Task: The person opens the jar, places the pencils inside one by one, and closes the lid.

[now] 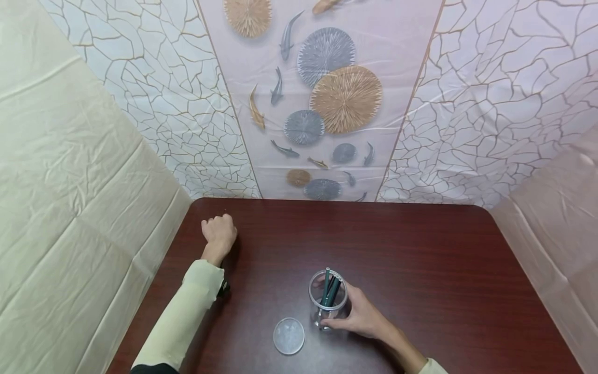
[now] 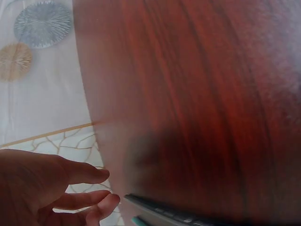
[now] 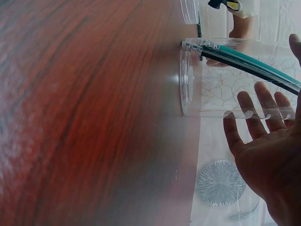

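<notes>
The right hand (image 1: pixel 361 315) grips the jar (image 1: pixel 318 308) — likely steadying it; next calls for levelness. Left of the jar, the left hand (image 1: pixel 219 231) curls loosely.

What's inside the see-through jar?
What look like green pencils lean inside the jar, silver-banded ends down. They overlap, so some are partly covered and I can't tell exactly how many.

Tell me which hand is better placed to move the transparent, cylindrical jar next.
Right, I'd judge: the right hand is curled around the jar, while the left hand is away from it, near the far left corner of the red-brown, wood-grained table.
</notes>
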